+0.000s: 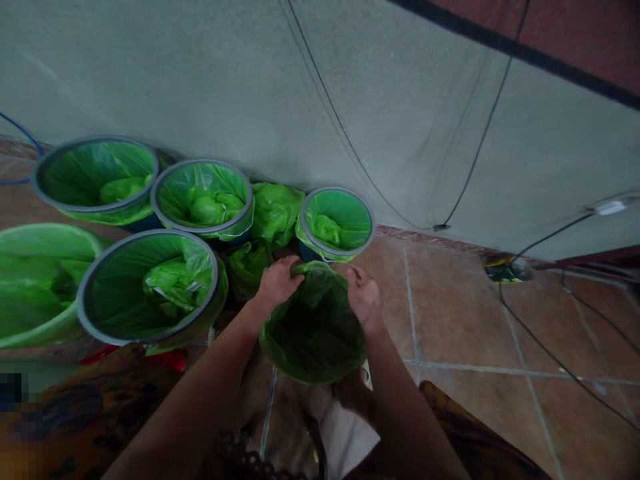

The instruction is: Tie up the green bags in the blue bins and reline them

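Observation:
A green plastic bag lines a small bin at the centre, right in front of me. My left hand is closed on the bag's far left edge. My right hand is closed on its far right edge. Both hands pinch the thin green film at the rim, and the bin under it is mostly hidden by the bag. Just beyond the hands stands another small bin lined in green.
Several grey-rimmed bins with green liners stand along the wall at left, such as one large bin and another. Loose green bags lie between them. Black cables run over the tiled floor at right. A grey wall rises behind.

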`<state>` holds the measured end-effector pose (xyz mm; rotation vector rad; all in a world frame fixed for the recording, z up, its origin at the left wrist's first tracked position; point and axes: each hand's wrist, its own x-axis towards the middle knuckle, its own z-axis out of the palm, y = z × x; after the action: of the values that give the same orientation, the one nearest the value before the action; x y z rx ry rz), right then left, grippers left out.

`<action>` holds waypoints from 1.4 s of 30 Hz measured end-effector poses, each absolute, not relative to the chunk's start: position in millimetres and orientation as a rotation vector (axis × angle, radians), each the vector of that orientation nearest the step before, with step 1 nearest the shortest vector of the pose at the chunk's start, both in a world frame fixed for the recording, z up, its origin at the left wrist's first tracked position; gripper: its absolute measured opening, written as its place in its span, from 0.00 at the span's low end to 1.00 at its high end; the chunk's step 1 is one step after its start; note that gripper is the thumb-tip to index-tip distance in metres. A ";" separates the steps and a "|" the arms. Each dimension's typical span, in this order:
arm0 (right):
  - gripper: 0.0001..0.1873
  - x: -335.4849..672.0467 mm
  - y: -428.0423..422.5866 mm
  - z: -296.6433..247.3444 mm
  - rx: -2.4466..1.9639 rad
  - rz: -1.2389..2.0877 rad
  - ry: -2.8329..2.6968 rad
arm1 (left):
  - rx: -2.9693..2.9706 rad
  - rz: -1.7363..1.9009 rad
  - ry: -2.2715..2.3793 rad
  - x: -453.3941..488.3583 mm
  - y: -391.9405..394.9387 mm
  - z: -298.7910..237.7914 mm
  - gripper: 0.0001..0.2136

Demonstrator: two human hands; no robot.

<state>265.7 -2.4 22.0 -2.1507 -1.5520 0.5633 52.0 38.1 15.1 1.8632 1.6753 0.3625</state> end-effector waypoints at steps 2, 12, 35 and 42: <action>0.19 263.4 17.4 20.7 -2.103 0.708 -1.626 | 1.932 0.364 1.649 56.1 35.5 13.9 0.15; 0.14 276.1 11.7 -3.0 -1.945 0.789 -1.872 | 2.179 0.621 1.447 29.6 16.6 -10.2 0.11; 0.14 260.4 32.4 4.1 -1.906 0.734 -2.218 | 2.200 -0.140 1.564 72.3 41.6 5.2 0.15; 0.15 259.2 29.5 19.1 -2.014 0.617 -2.314 | 2.097 -0.193 1.568 58.6 48.5 3.8 0.15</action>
<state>259.2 29.5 19.1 -2.0138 -2.3140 0.6168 58.6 48.5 3.8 2.0973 1.5681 -0.1928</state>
